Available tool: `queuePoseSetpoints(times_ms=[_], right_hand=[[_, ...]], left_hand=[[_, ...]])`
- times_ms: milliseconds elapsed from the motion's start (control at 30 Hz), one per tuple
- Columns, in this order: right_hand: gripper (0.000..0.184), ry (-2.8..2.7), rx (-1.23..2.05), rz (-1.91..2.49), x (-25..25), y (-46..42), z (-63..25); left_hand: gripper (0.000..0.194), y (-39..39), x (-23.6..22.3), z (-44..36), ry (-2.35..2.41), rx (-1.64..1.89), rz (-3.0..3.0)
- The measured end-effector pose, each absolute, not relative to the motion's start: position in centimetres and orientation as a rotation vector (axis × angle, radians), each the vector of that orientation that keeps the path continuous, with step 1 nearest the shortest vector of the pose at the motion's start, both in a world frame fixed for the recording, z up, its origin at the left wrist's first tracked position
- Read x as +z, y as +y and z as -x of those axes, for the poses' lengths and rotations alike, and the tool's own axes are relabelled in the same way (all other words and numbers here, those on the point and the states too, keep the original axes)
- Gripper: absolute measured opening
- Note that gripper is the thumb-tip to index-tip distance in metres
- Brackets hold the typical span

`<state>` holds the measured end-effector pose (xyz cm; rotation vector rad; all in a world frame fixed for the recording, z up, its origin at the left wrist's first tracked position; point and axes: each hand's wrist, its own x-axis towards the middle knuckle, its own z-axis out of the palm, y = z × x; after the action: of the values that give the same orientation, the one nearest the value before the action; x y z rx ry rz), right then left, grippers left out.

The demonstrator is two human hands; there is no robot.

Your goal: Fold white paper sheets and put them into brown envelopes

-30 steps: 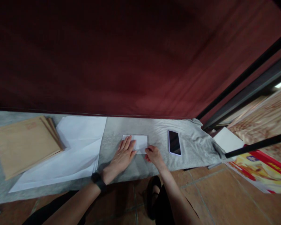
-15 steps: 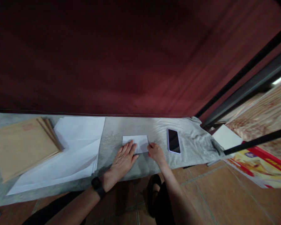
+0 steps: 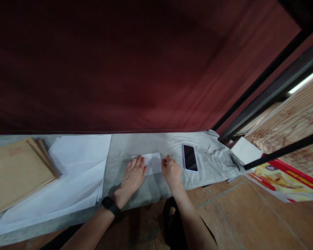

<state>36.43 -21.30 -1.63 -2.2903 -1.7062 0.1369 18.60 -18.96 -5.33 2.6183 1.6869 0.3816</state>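
Observation:
A small folded white paper (image 3: 153,163) lies on the grey cloth (image 3: 120,163) in front of me. My left hand (image 3: 134,173) rests flat on its left part, fingers stretched out and close together. At the paper's right edge is my right hand (image 3: 171,171), its fingers curled closed. Whether they pinch the edge or anything else is hidden. Right of that hand lies a phone (image 3: 190,158) in a pale purple case, its screen dark.
On the left, large white sheets (image 3: 80,152) lie partly under a pile of brown envelopes (image 3: 18,170). A dark red fabric wall (image 3: 120,86) rises behind the cloth. At right are black bars (image 3: 284,152) and a red-and-yellow box (image 3: 289,178) by the tiled floor (image 3: 224,208).
The view has shifted a little, so things on the cloth sit further left. My left hand has slid towards the paper's left end. My right hand has turned more upright at the right edge.

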Motion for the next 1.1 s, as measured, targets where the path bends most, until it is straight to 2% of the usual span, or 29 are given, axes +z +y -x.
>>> queuePoseSetpoints(times_ms=[167, 233, 333, 567, 867, 1100], right_hand=[[0.040, -1.984, 0.287, 1.656, -3.1, -20.7, -33.2], [0.049, -2.100, 0.327, 1.572, -4.1, -20.7, -32.3], [0.055, -2.146, 0.316, 1.662, -5.1, -20.9, -31.8], [0.053, -2.081, 0.217, 1.826, -5.6, -20.8, -32.9], [0.056, -1.972, 0.106, 1.973, -6.4, -20.5, -33.0], [0.061, -1.922, 0.080, 1.991, -6.8, -20.5, -32.8]], left_hand=[[0.055, -18.6, -7.6, -18.5, 1.560, 0.435, -2.722], [0.057, -18.3, -8.4, -18.3, 1.548, 0.402, -2.740], [0.059, -18.1, -8.8, -18.3, 1.578, 0.360, -2.733], [0.061, -17.9, -9.0, -18.0, 1.670, 0.421, -2.686], [0.073, -18.5, -9.1, -15.9, 1.816, 0.367, -2.589], [0.071, -19.6, -8.5, -15.0, 1.821, 0.433, -2.660]])
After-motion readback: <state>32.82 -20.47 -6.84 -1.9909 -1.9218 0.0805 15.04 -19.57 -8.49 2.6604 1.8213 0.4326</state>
